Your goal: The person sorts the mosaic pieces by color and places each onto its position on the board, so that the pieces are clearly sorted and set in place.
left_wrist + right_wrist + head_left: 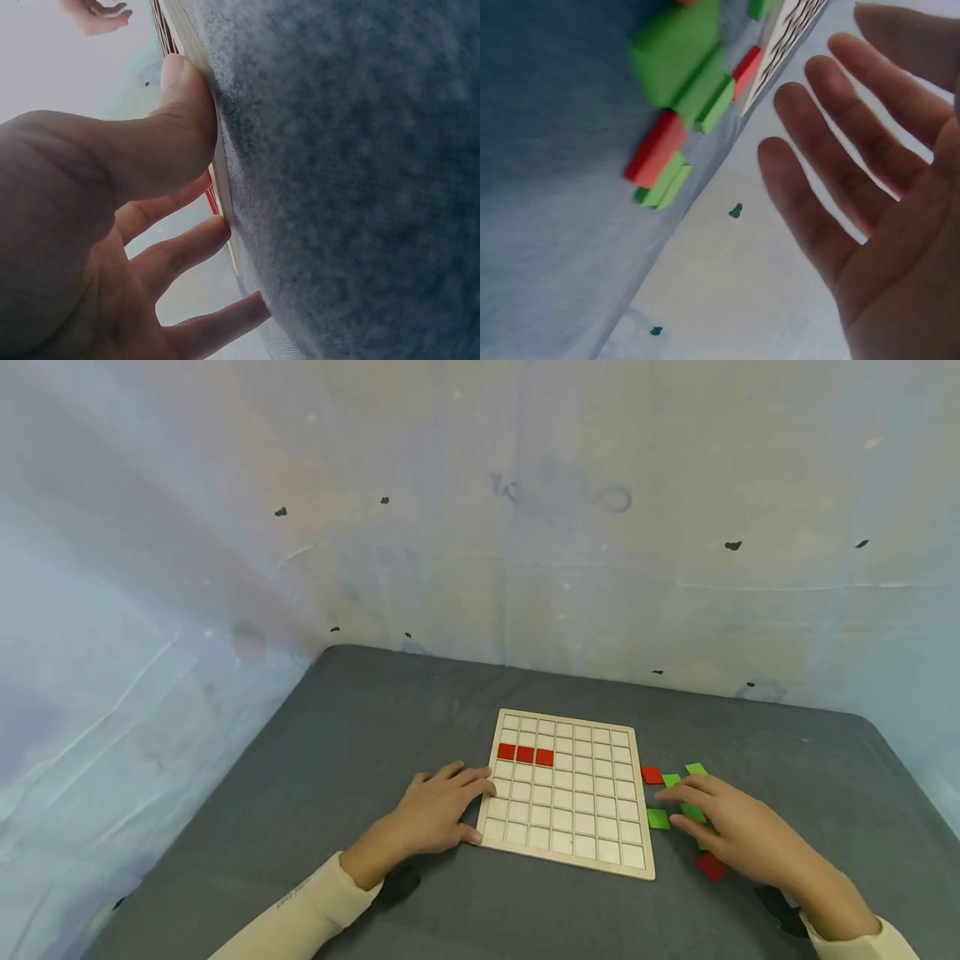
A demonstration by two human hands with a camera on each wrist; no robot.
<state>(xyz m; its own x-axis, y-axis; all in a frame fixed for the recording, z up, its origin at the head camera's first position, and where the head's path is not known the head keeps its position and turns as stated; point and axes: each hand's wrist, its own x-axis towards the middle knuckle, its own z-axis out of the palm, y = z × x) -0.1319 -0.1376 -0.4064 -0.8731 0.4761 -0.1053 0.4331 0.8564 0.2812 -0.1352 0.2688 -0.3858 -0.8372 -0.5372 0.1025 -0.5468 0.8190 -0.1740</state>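
A pale wooden grid board [573,797] lies on the dark grey table, with three red tiles [525,754] side by side in one of its farther rows, starting at the left edge. My left hand [438,807] touches the board's left edge, thumb at the near left corner and fingers spread along the side. Right of the board, my right hand [738,827] hovers over loose green tiles [657,818] and red tiles [712,866], partly covering them. In the right wrist view its fingers [821,165] are extended, apart from the tiles, holding nothing.
The grey cloth-like table surface [360,718] runs back to a pale hanging sheet [480,543] with small dark marks. Dark wrist bands sit at the cuffs of both cream sleeves [307,902]. Several loose tiles overlap in the right wrist view.
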